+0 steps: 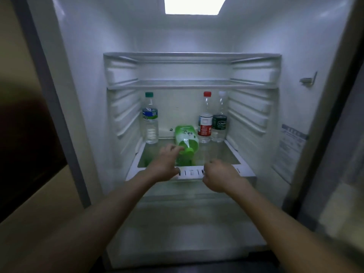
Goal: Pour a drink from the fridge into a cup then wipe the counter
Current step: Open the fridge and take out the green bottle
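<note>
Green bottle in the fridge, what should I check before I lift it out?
1. Green bottle upright: not ok, lies on its side, cap toward you.
2. Its cap on: ok.
3. Left hand grip: cannot tell; fingers reach the neck.
4. Right hand free: ok, holds nothing.
5. Room on the right: not ok, red-capped bottle stands close.

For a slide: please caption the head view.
Left hand reaches a tipped green bottle on the fridge shelf; right hand hovers alongside.
</note>
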A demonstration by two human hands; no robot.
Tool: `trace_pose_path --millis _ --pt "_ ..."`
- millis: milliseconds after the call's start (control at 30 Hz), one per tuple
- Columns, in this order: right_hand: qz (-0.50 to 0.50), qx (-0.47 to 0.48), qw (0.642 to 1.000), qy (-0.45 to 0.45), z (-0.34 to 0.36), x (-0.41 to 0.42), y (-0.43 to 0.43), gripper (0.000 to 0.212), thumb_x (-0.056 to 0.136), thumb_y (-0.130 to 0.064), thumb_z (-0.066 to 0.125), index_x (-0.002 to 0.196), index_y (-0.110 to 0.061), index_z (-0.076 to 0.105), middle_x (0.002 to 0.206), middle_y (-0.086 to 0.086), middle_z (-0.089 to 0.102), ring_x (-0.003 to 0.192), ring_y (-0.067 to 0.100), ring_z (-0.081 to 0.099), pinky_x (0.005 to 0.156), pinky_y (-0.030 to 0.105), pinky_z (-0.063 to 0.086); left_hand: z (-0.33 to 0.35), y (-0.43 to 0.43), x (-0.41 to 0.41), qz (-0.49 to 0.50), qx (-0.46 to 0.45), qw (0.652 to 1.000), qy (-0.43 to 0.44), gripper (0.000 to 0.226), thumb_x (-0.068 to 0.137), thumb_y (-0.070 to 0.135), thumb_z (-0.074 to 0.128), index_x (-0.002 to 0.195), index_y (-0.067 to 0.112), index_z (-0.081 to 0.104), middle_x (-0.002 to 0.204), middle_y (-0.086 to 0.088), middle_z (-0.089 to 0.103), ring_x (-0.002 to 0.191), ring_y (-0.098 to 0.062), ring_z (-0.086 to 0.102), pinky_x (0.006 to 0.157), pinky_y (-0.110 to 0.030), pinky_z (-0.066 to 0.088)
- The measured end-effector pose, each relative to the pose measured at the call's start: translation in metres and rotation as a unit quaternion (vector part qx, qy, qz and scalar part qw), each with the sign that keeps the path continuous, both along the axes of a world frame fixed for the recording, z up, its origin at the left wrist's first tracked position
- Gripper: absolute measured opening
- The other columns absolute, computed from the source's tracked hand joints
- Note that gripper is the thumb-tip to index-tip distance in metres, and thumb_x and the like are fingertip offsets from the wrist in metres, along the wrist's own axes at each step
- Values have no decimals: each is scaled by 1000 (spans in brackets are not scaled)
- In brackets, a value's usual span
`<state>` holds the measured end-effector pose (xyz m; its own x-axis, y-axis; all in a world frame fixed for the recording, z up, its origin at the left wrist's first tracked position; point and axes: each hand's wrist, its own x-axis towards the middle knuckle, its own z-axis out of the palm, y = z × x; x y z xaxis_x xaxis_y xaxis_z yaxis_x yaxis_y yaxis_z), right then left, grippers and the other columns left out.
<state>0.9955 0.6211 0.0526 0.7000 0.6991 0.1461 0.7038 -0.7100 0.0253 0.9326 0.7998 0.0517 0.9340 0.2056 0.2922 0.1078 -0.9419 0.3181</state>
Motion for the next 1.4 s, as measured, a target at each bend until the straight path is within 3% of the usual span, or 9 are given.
trace_pose_path --millis 133,400,533,700,867,1033,1200,1300,1400 --pt "4 20 1000 -3 -2 10 -2 15 92 -23 49 81 -14 51 99 8 55 85 26 55 67 31 39 -3 11 44 -16 10 1000 -9 84 79 13 74 148 34 31 153 -10 25 142 -29 25 113 -50 36" --pt "29 37 999 -17 -30 -2 11 35 90 -18 48 61 -19 29 100 10 57 91 27 54 66 28 30 -27 35 69 -50 212 974 57 76 84 24 69 146 45 31 163 -2 -1 149 -31 -3 117 -64 7" --pt "17 61 997 -47 -15 10 0 15 91 -20 48 76 -17 46 97 9 55 89 26 53 66 29 32 3 22 94 -87 268 959 40 76 82 26 72 145 44 33 163 -3 2 149 -31 0 114 -69 8" --pt "15 67 997 -46 -19 3 -3 14 91 -17 46 78 -15 43 101 8 54 89 24 51 67 27 27 2 29 101 -86 254 963 9 79 79 37 76 146 42 34 161 -3 16 146 -31 15 112 -67 21" --pt "16 81 995 -59 -25 1 -8 16 90 -17 46 98 -10 57 106 6 55 100 24 51 70 28 26 12 19 94 -69 68 989 -109 58 81 41 71 136 42 52 154 -1 34 139 -27 28 111 -59 29" --pt "13 90 994 -54 -31 2 -11 22 86 -17 48 102 -10 62 104 7 59 98 24 52 72 31 35 26 7 70 -95 -87 977 -168 51 82 32 74 131 28 60 150 -7 40 134 -29 35 110 -51 33" --pt "4 103 993 -57 -34 0 -11 14 85 -16 51 91 -8 60 99 9 58 95 28 54 68 30 29 44 4 34 -98 -252 937 -221 40 82 21 76 121 17 67 145 -5 49 128 -21 48 108 -43 42" --pt "-4 123 990 -67 -37 -2 -10 8 84 -14 53 84 -7 57 94 12 59 90 32 55 65 31 27 52 -6 6 -106 -368 893 -238 33 85 13 72 118 9 67 138 1 54 112 -4 57 91 -19 51" --pt "-12 147 987 -62 -43 -6 -11 11 81 -11 56 86 -3 60 94 16 61 93 34 55 69 35 35 62 -17 -22 -123 -421 863 -252 24 88 10 68 112 5 66 133 -2 58 114 -8 58 88 -18 52"
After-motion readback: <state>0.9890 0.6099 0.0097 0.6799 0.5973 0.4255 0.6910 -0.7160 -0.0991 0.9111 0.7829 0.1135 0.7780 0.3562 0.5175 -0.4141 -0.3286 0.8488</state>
